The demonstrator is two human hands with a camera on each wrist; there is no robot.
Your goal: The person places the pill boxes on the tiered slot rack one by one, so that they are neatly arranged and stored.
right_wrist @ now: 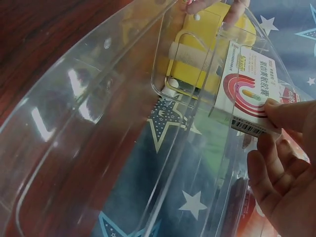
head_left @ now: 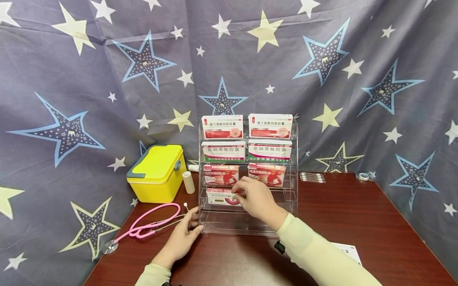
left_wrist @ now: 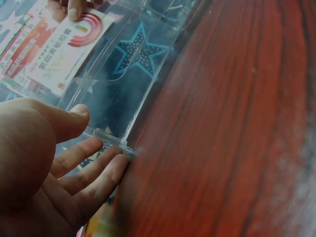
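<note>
Six boxes already stand in the clear rack [head_left: 294, 190] at frame centre, while a seventh, the white box [head_left: 222, 196], is pinched by the right hand [head_left: 255, 198] in the lower left slot, its neighbouring slot unfilled, and the rack's lower left corner is steadied by the flat, relaxed left hand [head_left: 183, 234].

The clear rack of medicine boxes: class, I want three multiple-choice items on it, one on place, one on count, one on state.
1. Where is the yellow case?
A. left of the rack
B. right of the rack
C. on top of the rack

2. How many boxes are on the top tier?
A. one
B. two
C. four

3. What is the right hand doing?
A. lying flat on the table
B. pinching the box on the lowest filled tier
C. gripping the stethoscope

Answers: 1 A, the case stands on the table at the rack's left. 2 B, two red-and-white boxes sit side by side. 3 B, thumb and fingers pinch that box's edge, while the left hand touches the rack's base.
</note>
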